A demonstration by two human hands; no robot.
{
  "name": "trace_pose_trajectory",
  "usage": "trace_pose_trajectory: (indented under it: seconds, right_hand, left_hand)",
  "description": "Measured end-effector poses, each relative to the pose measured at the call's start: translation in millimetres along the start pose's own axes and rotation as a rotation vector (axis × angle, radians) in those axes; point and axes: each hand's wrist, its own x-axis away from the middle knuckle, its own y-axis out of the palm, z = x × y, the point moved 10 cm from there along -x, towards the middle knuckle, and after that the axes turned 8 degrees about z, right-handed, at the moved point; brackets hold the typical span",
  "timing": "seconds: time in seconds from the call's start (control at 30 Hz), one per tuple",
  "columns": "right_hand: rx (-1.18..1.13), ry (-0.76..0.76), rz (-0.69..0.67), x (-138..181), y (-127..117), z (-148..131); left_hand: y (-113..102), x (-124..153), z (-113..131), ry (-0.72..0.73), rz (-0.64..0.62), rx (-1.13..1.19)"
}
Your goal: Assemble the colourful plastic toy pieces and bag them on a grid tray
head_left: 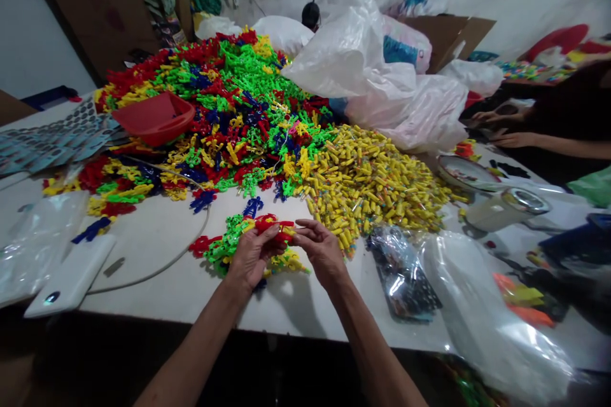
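A red plastic toy piece [268, 224] is gripped in my left hand [249, 255], above the near part of the white table. My right hand [321, 248] pinches at its right end, where a bit of yellow shows between the fingertips; whether that is a separate piece I cannot tell. Under and beside my left hand lies a small pile of green toy pieces [228, 243], with red and yellow ones around it. Behind rises a big heap of red, green, yellow and blue toy pieces [248, 70]. Right of that spreads a heap of small yellow cylinders [377, 178].
A red scoop [155, 117] rests on the heap. White plastic sacks [363, 63] stand behind. Clear bags [33, 241] and a white device [71, 276] with a grey cable lie left. Dark packets [405, 273] and a metal can [506, 208] are right, near another person's hands [506, 130].
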Motion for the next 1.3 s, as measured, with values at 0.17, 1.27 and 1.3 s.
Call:
trace_pose_trajectory:
  seconds: [0.17, 1.27, 1.3]
  right_hand:
    - [0.012, 0.015, -0.049, 3.1, 3.2, -2.3]
    - [1.642, -0.320, 0.195, -155.6, 1.4, -29.6]
    - [1.621, -0.310, 0.218, -158.0, 2.8, -30.7]
  left_hand:
    - [1.6, 1.2, -3.9, -0.073, -0.033, 0.017]
    - [-11.1, -101.6, 118.9, 0.524, 0.201, -0.973]
    - [-11.3, -92.0, 117.4, 0.512, 0.184, -0.870]
